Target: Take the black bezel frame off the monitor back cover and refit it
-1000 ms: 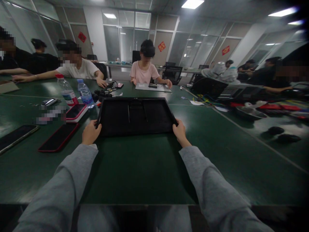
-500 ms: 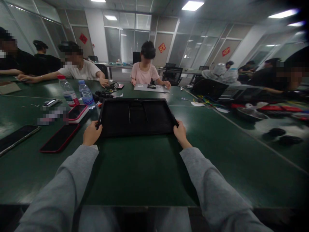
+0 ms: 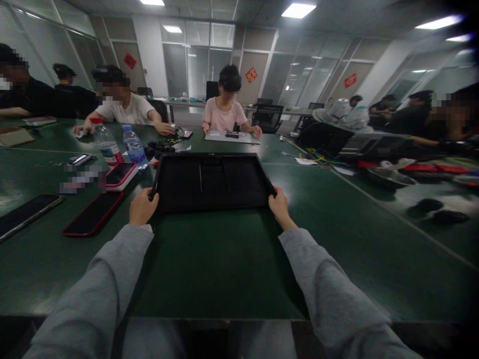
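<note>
A shallow black rectangular frame [image 3: 179, 184] with a raised rim is in front of me over the green table [image 3: 224, 269]. My left hand [image 3: 142, 207] grips its left side near the front corner, thumb on the rim. On the opposite side, my right hand [image 3: 280, 207] holds the right rim near the front corner. Inside the frame are two thin upright lines and a dark part near the far edge. A red-edged phone [image 3: 93, 214] lies just left of my left hand, with a pink-and-white phone [image 3: 120, 175] behind it.
Two plastic bottles, one red-capped [image 3: 108, 147] and one blue-capped [image 3: 133, 149], stand behind the phones. Another phone [image 3: 26, 214] lies far left. Black cables [image 3: 160, 149] are beyond the frame. People sit across the table; a metal bowl [image 3: 391, 178] is at right.
My hands and the black frame have barely moved. Across the table, a person at left has drawn one arm in toward the bottles, and the pink-shirted person's silver panel has shifted slightly left.
</note>
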Action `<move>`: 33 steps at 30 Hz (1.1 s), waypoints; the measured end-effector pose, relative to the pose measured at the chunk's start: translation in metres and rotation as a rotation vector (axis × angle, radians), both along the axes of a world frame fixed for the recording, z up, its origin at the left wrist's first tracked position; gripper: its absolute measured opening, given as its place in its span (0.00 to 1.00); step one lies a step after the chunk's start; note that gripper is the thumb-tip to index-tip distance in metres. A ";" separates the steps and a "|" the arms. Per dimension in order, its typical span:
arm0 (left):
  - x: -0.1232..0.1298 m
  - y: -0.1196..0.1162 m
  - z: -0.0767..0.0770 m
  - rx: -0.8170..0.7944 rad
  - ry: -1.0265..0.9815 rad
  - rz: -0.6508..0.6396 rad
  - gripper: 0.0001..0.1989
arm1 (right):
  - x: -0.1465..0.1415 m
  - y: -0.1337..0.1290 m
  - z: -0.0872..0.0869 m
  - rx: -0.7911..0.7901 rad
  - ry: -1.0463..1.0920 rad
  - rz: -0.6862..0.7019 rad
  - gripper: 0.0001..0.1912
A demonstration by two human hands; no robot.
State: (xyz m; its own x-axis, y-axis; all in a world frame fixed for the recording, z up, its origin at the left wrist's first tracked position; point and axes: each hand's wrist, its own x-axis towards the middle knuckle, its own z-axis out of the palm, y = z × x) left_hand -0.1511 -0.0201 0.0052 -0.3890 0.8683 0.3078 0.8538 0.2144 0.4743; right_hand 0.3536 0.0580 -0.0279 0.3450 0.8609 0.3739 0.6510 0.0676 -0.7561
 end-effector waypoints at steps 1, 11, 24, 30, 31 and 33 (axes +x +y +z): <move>0.000 0.000 0.000 -0.001 0.005 -0.004 0.25 | -0.001 -0.001 0.001 -0.004 -0.007 -0.004 0.31; -0.002 0.002 -0.004 0.075 0.050 -0.034 0.28 | -0.006 -0.003 0.004 0.004 -0.059 -0.034 0.30; 0.050 -0.021 0.013 0.157 0.271 -0.287 0.34 | -0.056 -0.035 0.022 0.140 -0.505 0.040 0.34; 0.046 -0.016 0.005 0.099 0.302 -0.332 0.37 | -0.060 -0.037 0.017 0.056 -0.619 0.119 0.31; 0.046 -0.015 0.005 0.093 0.303 -0.329 0.37 | -0.060 -0.037 0.017 0.049 -0.635 0.127 0.30; 0.045 -0.014 0.005 0.088 0.306 -0.329 0.36 | -0.059 -0.036 0.017 0.041 -0.655 0.138 0.29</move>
